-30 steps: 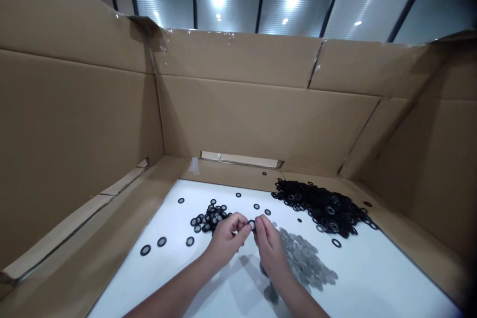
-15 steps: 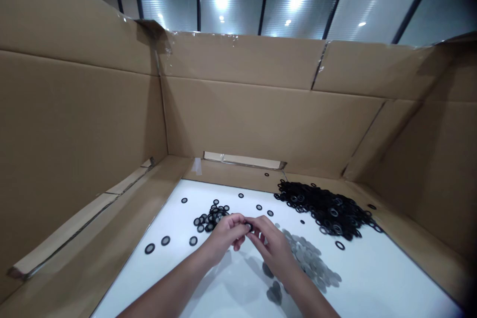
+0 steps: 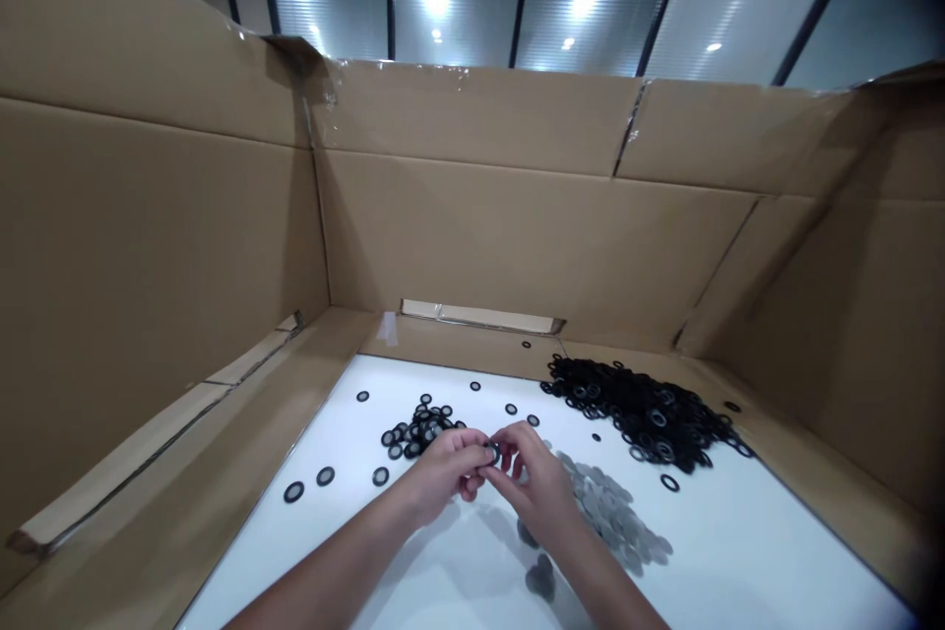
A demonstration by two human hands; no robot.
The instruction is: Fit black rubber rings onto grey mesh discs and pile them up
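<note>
Between the fingertips of both hands is a small black ring (image 3: 493, 454), with a grey centre partly visible. My left hand (image 3: 450, 465) pinches its left side, and my right hand (image 3: 533, 474) touches its right side with thumb and fingers. Just beyond my left hand lies a pile of black rings with grey centres (image 3: 422, 428). Grey discs (image 3: 609, 512) are heaped to the right of my right hand, partly hidden by its forearm. A large heap of black rings (image 3: 642, 409) lies farther back on the right.
A white board (image 3: 332, 551) covers the floor of a tall cardboard box (image 3: 472, 226). Single rings with grey centres lie at the left, such as one ring (image 3: 293, 492). A loose black ring (image 3: 669, 483) is near the heap. Dark grey discs (image 3: 540, 578) lie near my right forearm.
The ring between my fingers has turned so more of its face shows. My right hand's fingers have shifted and bent more around its edge.
</note>
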